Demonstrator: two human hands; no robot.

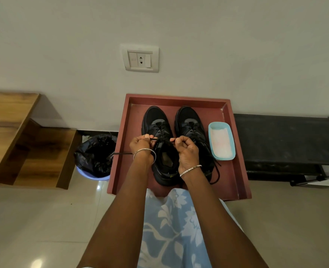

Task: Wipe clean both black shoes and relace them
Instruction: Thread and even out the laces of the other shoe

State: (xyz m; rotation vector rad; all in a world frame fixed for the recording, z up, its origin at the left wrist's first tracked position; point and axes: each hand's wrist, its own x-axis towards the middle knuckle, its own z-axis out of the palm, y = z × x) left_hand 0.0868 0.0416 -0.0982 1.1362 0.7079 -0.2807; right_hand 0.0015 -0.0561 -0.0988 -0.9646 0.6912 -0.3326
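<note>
Two black shoes, the left shoe (156, 120) and the right shoe (188, 118), stand side by side on one red tray (235, 151). Above the left shoe, the left hand (140, 145) and right hand (186, 151) are both curled, each pinching its lace (154, 139). One blue dish (211, 126) sits just beside the right shoe, and one bin (96, 151) stands left of the tray.

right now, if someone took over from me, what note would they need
Left hand and right hand each pinch the lace over the left shoe.
Both shoes stand side by side on the red tray; right shoe beside the blue tub.
Done: both look laced.
To do: tie the left shoe; the right shoe's lace ends trail loose.
Whether wiping is finished cannot be told.
</note>
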